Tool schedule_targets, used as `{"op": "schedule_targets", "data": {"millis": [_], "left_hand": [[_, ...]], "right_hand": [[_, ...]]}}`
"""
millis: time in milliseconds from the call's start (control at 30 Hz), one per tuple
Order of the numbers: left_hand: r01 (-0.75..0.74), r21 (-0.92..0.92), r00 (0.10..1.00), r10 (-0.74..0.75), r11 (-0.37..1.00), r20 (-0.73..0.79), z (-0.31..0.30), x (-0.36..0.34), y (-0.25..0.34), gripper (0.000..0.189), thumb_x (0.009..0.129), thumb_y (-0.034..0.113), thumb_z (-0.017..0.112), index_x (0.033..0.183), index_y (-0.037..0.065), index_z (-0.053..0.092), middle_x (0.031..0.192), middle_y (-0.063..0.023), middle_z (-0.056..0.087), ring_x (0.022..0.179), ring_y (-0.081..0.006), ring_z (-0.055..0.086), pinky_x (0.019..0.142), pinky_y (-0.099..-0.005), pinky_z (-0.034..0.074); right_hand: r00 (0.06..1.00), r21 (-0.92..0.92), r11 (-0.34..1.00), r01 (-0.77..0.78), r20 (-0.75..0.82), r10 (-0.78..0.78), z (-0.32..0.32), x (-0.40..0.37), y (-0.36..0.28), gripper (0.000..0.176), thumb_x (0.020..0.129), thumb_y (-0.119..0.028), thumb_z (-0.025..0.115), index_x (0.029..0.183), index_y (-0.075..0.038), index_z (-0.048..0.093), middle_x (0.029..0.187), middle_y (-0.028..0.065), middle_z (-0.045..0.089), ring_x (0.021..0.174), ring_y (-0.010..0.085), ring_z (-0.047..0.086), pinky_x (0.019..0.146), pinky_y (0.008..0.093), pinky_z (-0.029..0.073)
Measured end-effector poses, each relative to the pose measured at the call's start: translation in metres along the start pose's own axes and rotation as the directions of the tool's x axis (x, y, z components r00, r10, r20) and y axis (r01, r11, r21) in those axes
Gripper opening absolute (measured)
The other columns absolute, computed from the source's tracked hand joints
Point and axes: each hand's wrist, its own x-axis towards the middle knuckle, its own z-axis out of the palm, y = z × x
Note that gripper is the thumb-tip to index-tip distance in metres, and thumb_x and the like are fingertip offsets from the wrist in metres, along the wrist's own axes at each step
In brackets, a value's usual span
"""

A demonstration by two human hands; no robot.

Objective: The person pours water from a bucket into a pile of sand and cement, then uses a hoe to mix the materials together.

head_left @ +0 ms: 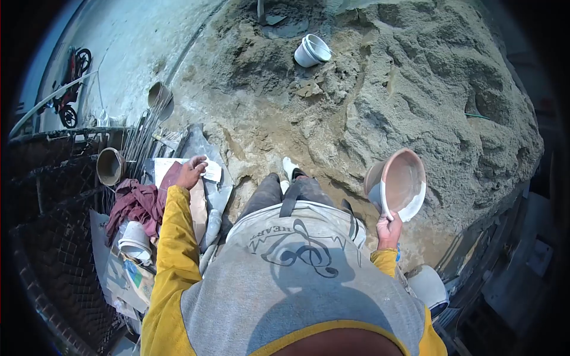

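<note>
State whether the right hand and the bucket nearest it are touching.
Touching: the head view shows the right hand gripping the bucket by its rim.

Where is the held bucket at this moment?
In the head view, the bucket is right of centre, held near its rim by the right hand, with the sand pile beyond it.

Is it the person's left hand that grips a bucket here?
No, the right hand grips the bucket at its rim, while the left hand is well apart from it.
</note>
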Motion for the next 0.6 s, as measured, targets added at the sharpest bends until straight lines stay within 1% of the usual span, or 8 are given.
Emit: {"op": "schedule_targets", "data": {"millis": [67,167,267,367,400,533,567,600], "left_hand": [[0.059,-0.101,0.994,-0.068,0.993,-0.087,0.003,-0.014,0.028,0.034,0.087,0.014,0.058,0.116,-0.004,0.053,0.092,-0.0057,0.061,0.074,-0.0107,0.054,0.067,-0.0222,0.045],[0.114,-0.031,0.985,-0.117,0.993,-0.129,-0.007,-0.015,-0.013,0.032,0.087,0.013,0.057,0.115,-0.004,0.053,0.092,-0.0055,0.061,0.076,-0.0100,0.055,0.066,-0.0220,0.045],[0.204,-0.065,0.956,-0.213,0.977,-0.203,-0.014,-0.013,-0.094,0.029,0.087,0.013,0.057,0.111,-0.004,0.056,0.086,-0.0042,0.060,0.070,-0.0097,0.055,0.062,-0.0228,0.046],[0.459,-0.059,0.852,-0.458,0.887,-0.254,-0.007,-0.002,-0.158,0.028,0.084,0.017,0.056,0.109,0.005,0.057,0.084,-0.0028,0.062,0.060,-0.0104,0.057,0.043,-0.0229,0.039],[0.464,-0.233,0.821,-0.514,0.855,-0.250,0.004,0.004,-0.161,0.023,0.081,0.011,0.057,0.101,0.000,0.061,0.079,-0.0042,0.061,0.062,-0.0109,0.056,0.053,-0.0226,0.045],[0.562,-0.391,0.743,-0.652,0.729,-0.149,0.062,0.085,-0.231,0.023,0.083,0.018,0.059,0.104,0.008,0.060,0.085,-0.0033,0.065,0.067,-0.0141,0.061,0.051,-0.0277,0.045],[0.285,-0.143,0.943,-0.304,0.948,-0.137,0.084,0.120,-0.355,0.021,0.087,0.021,0.057,0.105,0.012,0.060,0.087,-0.0023,0.066,0.073,-0.0140,0.062,0.057,-0.0263,0.046],[0.270,-0.176,0.948,-0.294,0.946,-0.123,0.101,0.164,-0.357,0.021,0.087,0.021,0.057,0.105,0.012,0.060,0.087,-0.0023,0.066,0.073,-0.0140,0.062,0.057,-0.0263,0.046]], "right_hand": [[1.000,-0.044,0.999,-0.030,-0.004,0.030,0.056,0.017,0.015,0.027,0.080,0.001,0.044,0.106,0.010,0.044,0.101,0.0265,0.056,0.084,0.0339,0.063,0.050,0.0247,0.054],[0.997,-0.131,0.991,-0.023,0.063,0.032,0.091,0.092,0.031,0.017,0.079,0.000,0.049,0.096,0.000,0.050,0.088,0.0114,0.058,0.068,0.0188,0.059,0.050,0.0267,0.052],[1.000,-0.158,0.987,0.005,0.009,-0.004,0.139,0.162,0.054,0.017,0.080,-0.001,0.049,0.097,-0.001,0.051,0.089,0.0117,0.058,0.072,0.0203,0.059,0.051,0.0272,0.052],[0.998,-0.214,0.977,0.019,0.068,-0.005,0.211,0.202,0.075,0.022,0.079,-0.001,0.049,0.102,-0.001,0.050,0.093,0.0121,0.058,0.075,0.0225,0.060,0.052,0.0278,0.053],[0.996,-0.247,0.968,0.049,0.081,-0.030,0.238,0.216,0.085,0.024,0.079,-0.002,0.049,0.104,-0.001,0.049,0.094,0.0126,0.058,0.075,0.0233,0.060,0.052,0.0280,0.053],[0.997,-0.238,0.971,0.018,0.081,0.001,0.324,0.299,0.127,0.023,0.080,-0.001,0.046,0.101,0.007,0.046,0.090,0.0183,0.058,0.066,0.0262,0.061,0.048,0.0257,0.056],[0.994,-0.217,0.976,-0.018,0.101,0.041,0.348,0.313,0.137,0.020,0.081,-0.001,0.045,0.097,0.009,0.046,0.089,0.0206,0.058,0.065,0.0271,0.061,0.048,0.0252,0.056],[0.993,-0.239,0.971,0.014,0.116,0.014,0.391,0.338,0.135,0.020,0.081,-0.001,0.045,0.097,0.009,0.046,0.089,0.0206,0.058,0.065,0.0271,0.061,0.048,0.0252,0.056]]}}
